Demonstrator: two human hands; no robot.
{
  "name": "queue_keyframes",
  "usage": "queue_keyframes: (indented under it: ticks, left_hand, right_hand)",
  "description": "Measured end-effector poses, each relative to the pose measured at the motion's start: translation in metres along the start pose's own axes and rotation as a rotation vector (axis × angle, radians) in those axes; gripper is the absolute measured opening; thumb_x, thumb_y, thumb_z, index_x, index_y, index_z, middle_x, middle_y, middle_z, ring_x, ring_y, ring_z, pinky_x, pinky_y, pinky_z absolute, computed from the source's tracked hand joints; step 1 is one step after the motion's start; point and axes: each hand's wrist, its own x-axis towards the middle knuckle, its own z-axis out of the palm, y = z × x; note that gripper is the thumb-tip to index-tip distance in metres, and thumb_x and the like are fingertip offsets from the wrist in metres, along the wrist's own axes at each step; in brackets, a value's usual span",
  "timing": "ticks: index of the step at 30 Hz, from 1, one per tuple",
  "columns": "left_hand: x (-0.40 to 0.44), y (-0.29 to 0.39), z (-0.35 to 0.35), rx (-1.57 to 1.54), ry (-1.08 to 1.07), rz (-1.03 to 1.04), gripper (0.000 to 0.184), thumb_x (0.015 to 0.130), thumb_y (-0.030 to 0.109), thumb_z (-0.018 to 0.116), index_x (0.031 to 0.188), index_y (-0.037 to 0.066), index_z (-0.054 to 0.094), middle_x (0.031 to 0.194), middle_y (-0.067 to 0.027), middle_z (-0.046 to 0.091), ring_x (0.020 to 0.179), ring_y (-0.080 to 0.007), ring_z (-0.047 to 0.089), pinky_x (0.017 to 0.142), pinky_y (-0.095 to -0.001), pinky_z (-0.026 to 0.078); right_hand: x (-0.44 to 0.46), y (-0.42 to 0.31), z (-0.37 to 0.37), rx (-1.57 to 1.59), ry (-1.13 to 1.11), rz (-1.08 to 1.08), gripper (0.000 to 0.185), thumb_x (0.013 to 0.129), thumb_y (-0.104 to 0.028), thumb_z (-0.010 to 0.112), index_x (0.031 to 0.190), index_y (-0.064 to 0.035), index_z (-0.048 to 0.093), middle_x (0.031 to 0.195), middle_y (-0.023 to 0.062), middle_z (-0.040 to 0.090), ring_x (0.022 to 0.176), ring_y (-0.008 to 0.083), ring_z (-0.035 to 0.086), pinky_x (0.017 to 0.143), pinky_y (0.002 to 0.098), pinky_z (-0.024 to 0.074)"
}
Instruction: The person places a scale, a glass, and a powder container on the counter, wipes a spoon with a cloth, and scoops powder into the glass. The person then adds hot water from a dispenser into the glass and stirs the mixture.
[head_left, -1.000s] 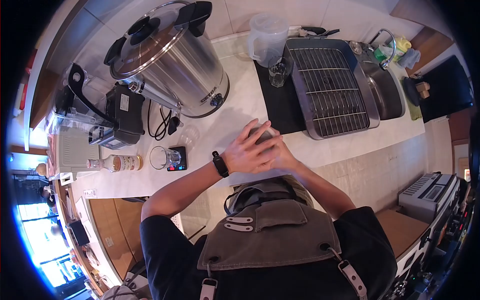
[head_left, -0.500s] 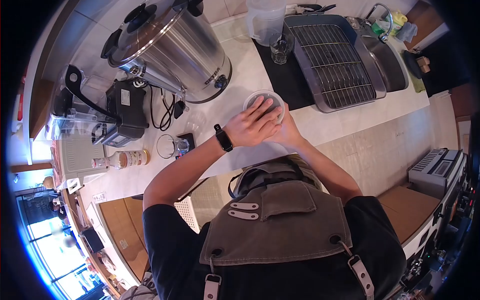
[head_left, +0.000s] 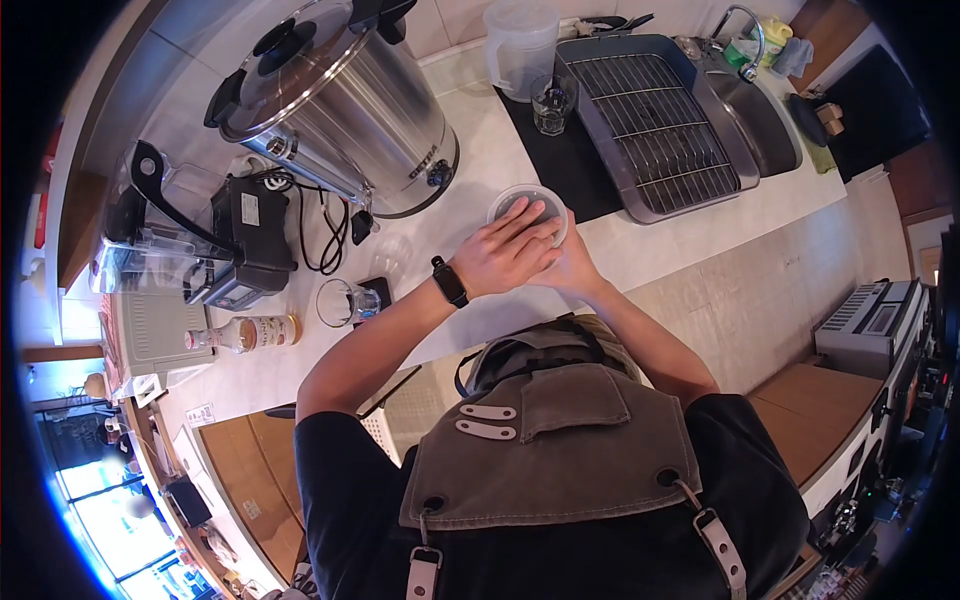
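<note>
A round container with a pale rim and grey top (head_left: 526, 194) is between my hands above the counter. My left hand (head_left: 506, 252), with a black watch on its wrist, lies across the container's top, fingers spread. My right hand (head_left: 575, 258) is wrapped round the container's near right side, its fingers partly hidden. Left of my hands, a clear glass (head_left: 338, 303) stands by a small black scale (head_left: 376, 290), partly behind my forearm. A bottle of amber liquid (head_left: 245, 333) is farther left.
A large steel urn (head_left: 350, 120) and a black blender base (head_left: 250, 235) stand at the left. Behind are a clear pitcher (head_left: 522, 50), a glass (head_left: 550, 105) on a black mat (head_left: 575, 165), a dish rack (head_left: 665, 130) and a sink (head_left: 755, 125).
The container has come into fuller view between my hands, which were clasped closer around it before. The camera view has tilted, shifting the counter and its objects.
</note>
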Motion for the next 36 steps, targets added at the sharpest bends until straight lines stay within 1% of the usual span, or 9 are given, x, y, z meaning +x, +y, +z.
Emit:
queue_keyframes:
  ticks: [6,9,13,16,19,21,23,28,36]
  left_hand:
    - [0.007,-0.006,-0.012,-0.180,0.059,-0.177,0.018,0.091,0.013,0.075,0.102,0.002,0.066,0.111,-0.0083,0.076,0.093,-0.0282,0.076,0.079,-0.0369,0.062]
    - [0.019,-0.015,-0.018,-0.269,0.142,-0.468,0.015,0.094,0.010,0.072,0.101,0.002,0.062,0.108,-0.0116,0.077,0.082,-0.0306,0.076,0.068,-0.0349,0.060]
    - [0.004,-0.016,-0.014,-0.224,0.413,-1.098,0.013,0.105,0.017,0.060,0.107,0.004,0.058,0.099,-0.0136,0.072,0.086,-0.0236,0.076,0.073,-0.0334,0.060]
    - [-0.044,-0.011,0.014,-0.853,1.033,-1.222,0.029,0.109,0.031,0.052,0.118,0.003,0.052,0.111,-0.0181,0.069,0.102,-0.0306,0.073,0.086,-0.0440,0.062]
    - [-0.083,0.010,0.031,-0.953,1.250,-1.512,0.041,0.111,0.040,0.046,0.126,0.002,0.045,0.122,-0.0221,0.067,0.107,-0.0349,0.070,0.089,-0.0463,0.061]
    - [-0.118,0.025,0.052,-0.946,1.282,-1.618,0.041,0.111,0.037,0.046,0.133,0.004,0.039,0.133,-0.0220,0.063,0.106,-0.0355,0.070,0.086,-0.0448,0.061]
    - [-0.138,0.034,0.065,-0.807,1.188,-1.755,0.036,0.111,0.034,0.045,0.130,0.004,0.040,0.127,-0.0222,0.064,0.104,-0.0348,0.070,0.087,-0.0463,0.062]
    - [-0.172,0.051,0.081,-0.453,0.845,-1.759,0.029,0.111,0.022,0.046,0.131,0.000,0.046,0.128,-0.0187,0.063,0.105,-0.0245,0.067,0.091,-0.0359,0.057]
    - [-0.144,0.073,0.076,0.090,0.609,-1.687,0.034,0.100,0.011,0.062,0.131,0.001,0.054,0.134,-0.0187,0.058,0.122,-0.0293,0.057,0.101,-0.0416,0.049]
  right_hand:
    - [-0.009,-0.004,-0.001,-0.002,-0.031,0.066,0.117,0.062,-0.021,0.097,0.152,-0.0019,0.025,0.145,0.0190,0.046,0.136,0.0302,0.050,0.111,0.0419,0.0430]
    - [-0.009,-0.005,0.006,0.042,0.017,0.020,0.115,0.063,-0.020,0.096,0.151,-0.0009,0.025,0.146,0.0176,0.046,0.138,0.0278,0.048,0.115,0.0413,0.0389]
    - [-0.010,-0.011,0.003,0.058,-0.019,0.044,0.125,0.063,-0.020,0.098,0.156,0.0013,0.017,0.151,0.0182,0.042,0.143,0.0292,0.043,0.120,0.0415,0.0327]
    - [-0.010,-0.031,-0.018,0.003,-0.107,0.105,0.137,0.067,-0.015,0.097,0.163,-0.0020,-0.001,0.159,0.0210,0.036,0.148,0.0321,0.037,0.123,0.0409,0.0291]
    - [-0.017,-0.030,-0.076,-0.165,-0.166,0.170,0.076,0.083,-0.008,0.084,0.149,-0.0025,0.047,0.144,0.0172,0.057,0.133,0.0260,0.058,0.109,0.0374,0.0487]
    - [0.006,-0.041,-0.126,-0.212,-0.062,0.135,0.032,0.089,-0.011,0.077,0.119,-0.0028,0.069,0.108,0.0093,0.076,0.096,0.0201,0.074,0.084,0.0314,0.0593]
    - [0.057,-0.051,-0.172,-0.211,0.072,0.145,0.016,0.093,-0.013,0.075,0.104,-0.0018,0.072,0.083,0.0019,0.073,0.074,0.0104,0.070,0.069,0.0268,0.0570]
    - [0.224,0.049,-0.261,-0.132,0.463,0.150,0.024,0.095,-0.021,0.075,0.105,0.0009,0.073,0.082,0.0061,0.073,0.066,0.0102,0.069,0.059,0.0253,0.0555]
    - [0.355,0.118,-0.268,-0.227,0.633,0.397,0.036,0.092,-0.026,0.078,0.110,0.0046,0.073,0.092,0.0094,0.078,0.063,0.0134,0.071,0.054,0.0265,0.0598]
